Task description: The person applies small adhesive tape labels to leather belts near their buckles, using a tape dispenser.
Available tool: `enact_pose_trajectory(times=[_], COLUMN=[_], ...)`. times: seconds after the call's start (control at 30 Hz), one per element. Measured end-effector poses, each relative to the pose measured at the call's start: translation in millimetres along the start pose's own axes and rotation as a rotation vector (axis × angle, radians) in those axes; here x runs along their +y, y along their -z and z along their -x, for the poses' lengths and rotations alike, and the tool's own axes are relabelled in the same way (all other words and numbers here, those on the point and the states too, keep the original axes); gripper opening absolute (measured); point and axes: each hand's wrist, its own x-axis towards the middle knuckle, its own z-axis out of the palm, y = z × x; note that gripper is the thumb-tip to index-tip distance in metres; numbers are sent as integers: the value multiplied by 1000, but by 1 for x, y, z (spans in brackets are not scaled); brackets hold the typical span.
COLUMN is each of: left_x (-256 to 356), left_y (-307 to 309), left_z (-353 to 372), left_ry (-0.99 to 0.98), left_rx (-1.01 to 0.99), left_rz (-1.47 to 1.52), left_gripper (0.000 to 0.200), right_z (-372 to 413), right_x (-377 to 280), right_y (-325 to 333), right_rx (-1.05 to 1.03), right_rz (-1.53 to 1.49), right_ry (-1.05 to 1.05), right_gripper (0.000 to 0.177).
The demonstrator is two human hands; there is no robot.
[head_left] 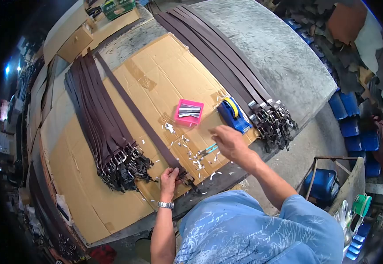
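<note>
My left hand (169, 179) is closed on a single dark brown belt (141, 116) near its buckle end, which lies at the front edge of the cardboard (81, 176). My right hand (228, 141) is raised over the cardboard with its fingers curled together; whatever they may hold is too small to make out. Just left of it is a pink box (189, 112) with metallic strips inside. A blue tape dispenser (235, 115) with yellow tape stands beyond the hand. Light blue tweezers (209, 150) and white scraps (196, 163) lie below it.
A bundle of belts (97, 114) with buckles lies at the left, another bundle (218, 57) at the right on the grey table (288, 57). A green box (117, 8) sits at the back. Blue bins (323, 184) stand right of the table.
</note>
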Motion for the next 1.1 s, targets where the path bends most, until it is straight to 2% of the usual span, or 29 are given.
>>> enact_pose_trajectory(times=[0.07,0.17,0.23,0.27,0.37,0.4,0.43,0.5,0.73,0.8,0.9,0.93,1.1], left_x=[8,-1,-1,0,0,1,0,0,1,-1,-1,0,1], left_y=[2,-3,-7,-8,-10,-10,-10,-9,-10,-9,-8,-9,-7], left_z=[7,-4,1,1,2,2,1,1,2,2,1,1,1], left_ry=[-3,1,3,2,-1,-9,-14,-18,-21,0,-4,-2,7], left_rx=[-9,-43,-37,-19,-4,-1,-9,-8,-7,-4,-11,-16,-16], left_rz=[9,35,17,11,-23,-42,-48,-45,-32,-22,-54,-55,-35], left_gripper=[19,18,18,17,16,16,16,17,18,19,19,19,20], right_z=[9,31,50,55,64,61,56,51,41,44,38,35,21], right_x=[8,50,70,75,89,92,100,107,96,91,107,108,120], right_y=[13,43,49,49,28,23,15,15,20,25,25,26,31], right_rx=[173,220,218,121,141,136,220,186,274,392,386,391,335], right_rz=[-20,189,314,312,338,272,170,92,152,202,257,203,216], right_ry=[46,-187,-296,-442,-470,-488,-468,-500,-475,-275,-220,-268,-327], right_gripper=[23,41,62,76,79,78,72,68,63,52,43,32,21])
